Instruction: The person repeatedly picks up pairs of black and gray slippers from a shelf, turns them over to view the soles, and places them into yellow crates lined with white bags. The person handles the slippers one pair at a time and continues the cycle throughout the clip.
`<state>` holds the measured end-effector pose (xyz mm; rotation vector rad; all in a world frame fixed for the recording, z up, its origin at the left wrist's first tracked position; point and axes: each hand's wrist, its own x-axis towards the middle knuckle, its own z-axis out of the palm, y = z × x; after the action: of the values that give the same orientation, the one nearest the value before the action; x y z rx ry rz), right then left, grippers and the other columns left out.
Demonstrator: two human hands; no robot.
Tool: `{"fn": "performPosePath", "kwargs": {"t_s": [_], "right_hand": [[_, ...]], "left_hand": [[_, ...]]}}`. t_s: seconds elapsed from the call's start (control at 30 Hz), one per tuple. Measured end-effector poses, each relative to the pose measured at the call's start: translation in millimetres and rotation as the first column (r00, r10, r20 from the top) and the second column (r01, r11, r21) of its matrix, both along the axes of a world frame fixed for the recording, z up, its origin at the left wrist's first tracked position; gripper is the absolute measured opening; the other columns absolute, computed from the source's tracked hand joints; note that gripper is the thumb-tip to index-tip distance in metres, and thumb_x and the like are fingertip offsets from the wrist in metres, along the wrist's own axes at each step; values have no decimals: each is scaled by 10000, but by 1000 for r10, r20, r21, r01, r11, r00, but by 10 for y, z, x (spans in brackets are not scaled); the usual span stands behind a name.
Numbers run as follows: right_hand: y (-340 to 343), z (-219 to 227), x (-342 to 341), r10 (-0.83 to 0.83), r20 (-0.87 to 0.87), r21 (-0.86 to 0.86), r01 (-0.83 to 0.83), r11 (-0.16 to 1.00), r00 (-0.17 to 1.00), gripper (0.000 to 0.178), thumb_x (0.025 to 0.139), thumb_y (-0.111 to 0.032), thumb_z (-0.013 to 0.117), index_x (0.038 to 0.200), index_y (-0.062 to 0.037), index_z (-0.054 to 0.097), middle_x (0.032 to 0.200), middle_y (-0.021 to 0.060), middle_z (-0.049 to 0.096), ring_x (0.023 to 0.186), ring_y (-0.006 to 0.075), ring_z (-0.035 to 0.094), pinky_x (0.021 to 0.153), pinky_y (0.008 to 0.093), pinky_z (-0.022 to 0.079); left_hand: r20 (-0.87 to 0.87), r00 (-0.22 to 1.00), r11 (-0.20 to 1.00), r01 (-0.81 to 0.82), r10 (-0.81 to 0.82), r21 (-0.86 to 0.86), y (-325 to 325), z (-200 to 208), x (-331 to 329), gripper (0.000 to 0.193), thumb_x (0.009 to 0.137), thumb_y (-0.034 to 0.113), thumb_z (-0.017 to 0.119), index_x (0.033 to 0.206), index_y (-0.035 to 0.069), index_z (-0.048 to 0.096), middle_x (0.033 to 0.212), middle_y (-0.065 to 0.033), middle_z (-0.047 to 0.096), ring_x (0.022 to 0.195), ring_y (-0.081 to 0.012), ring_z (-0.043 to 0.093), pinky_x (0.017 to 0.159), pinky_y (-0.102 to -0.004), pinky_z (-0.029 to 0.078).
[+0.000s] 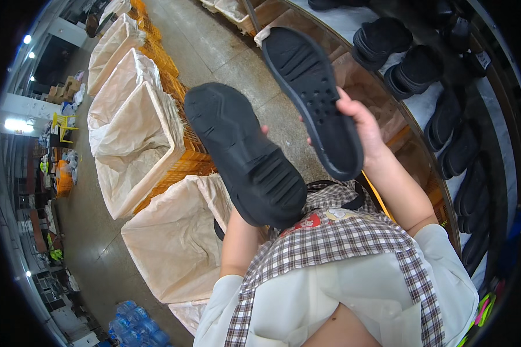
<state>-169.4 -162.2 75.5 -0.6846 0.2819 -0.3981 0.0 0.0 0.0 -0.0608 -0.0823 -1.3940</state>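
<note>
Left hand (264, 130), mostly hidden, grips the ridged sole (246, 153) from behind.
Right hand (362, 122) clasps the dimpled sole (307, 87) from its right side.

I watch the person's left hand (264, 129), mostly hidden with only a fingertip showing, holding a thick black rubber-like shoe sole (243, 153), its face marked by a zigzag line and crosswise ridges. The right hand (362, 124) grips a slimmer black sole with small round hollows (315, 95) by its edge, thumb along the near side; I see the two soles side by side, apart, both tilted. Below them is a brown-and-white checked apron (330, 246) over a pale short-sleeved top (446, 260). To my left, orange plastic crates lined with cream cloth (198, 151) stand in a row; to my right, stacked black footwear pieces (382, 41) line a curved-looking pale shelf (412, 110). Clear blue bottles (136, 325) cluster on the floor at lower left.
</note>
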Motion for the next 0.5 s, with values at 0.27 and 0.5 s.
{"fn": "performPosePath", "kwargs": {"t_s": [0.27,0.5], "right_hand": [[108,-311,63,26,-58,-56,-29,998,998,866,784,-301,715,1425,-19,205,1334,240,430,1159,324,515,955,426,454],[43,-584,-61,86,78,454,-112,884,993,621,873,-421,541,1336,-19,441,1196,195,584,1051,273,616,823,415,557]], "left_hand": [[342,939,903,-172,30,395,-59,100,-98,413,934,234,546,1286,39,456,1202,-137,549,981,-230,593,846,-340,521],[-129,990,990,-80,64,-118,-8,-107,-30,808,811,270,705,1424,40,233,1280,-96,518,1073,-277,606,820,-413,539]]}}
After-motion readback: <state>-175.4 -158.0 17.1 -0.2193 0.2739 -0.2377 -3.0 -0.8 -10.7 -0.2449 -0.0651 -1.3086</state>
